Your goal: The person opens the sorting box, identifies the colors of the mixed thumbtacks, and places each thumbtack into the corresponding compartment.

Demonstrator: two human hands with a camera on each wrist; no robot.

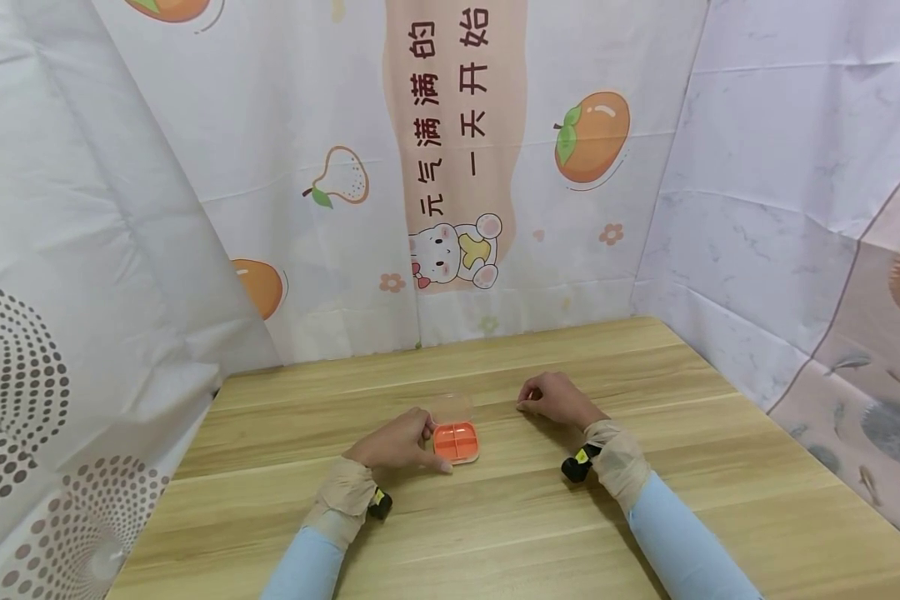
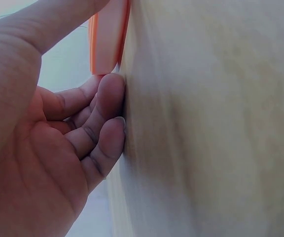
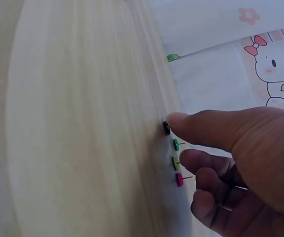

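Observation:
My left hand (image 1: 397, 442) holds a small orange pill box (image 1: 457, 442) on the table, with its thumb along the near side and curled fingers at the left edge. Its clear lid (image 1: 452, 407) stands open at the back, and divided compartments show inside. In the left wrist view, the fingertips touch the end of the box. To the right, my right hand (image 1: 558, 401) hovers low with its thumb and fingers apart. In the right wrist view, the thumb tip is at a black thumbtack (image 3: 167, 128); beside it lie a green thumbtack (image 3: 176, 144), a yellow-green thumbtack (image 3: 176, 163) and a pink thumbtack (image 3: 180, 179), points away from the table.
The wooden table (image 1: 510, 517) carries the box and the tacks. A printed curtain (image 1: 330, 250) hangs along its back edge, and a marbled curtain (image 1: 750, 217) hangs on the right. Each wrist wears a small black camera, such as the right camera (image 1: 579, 463).

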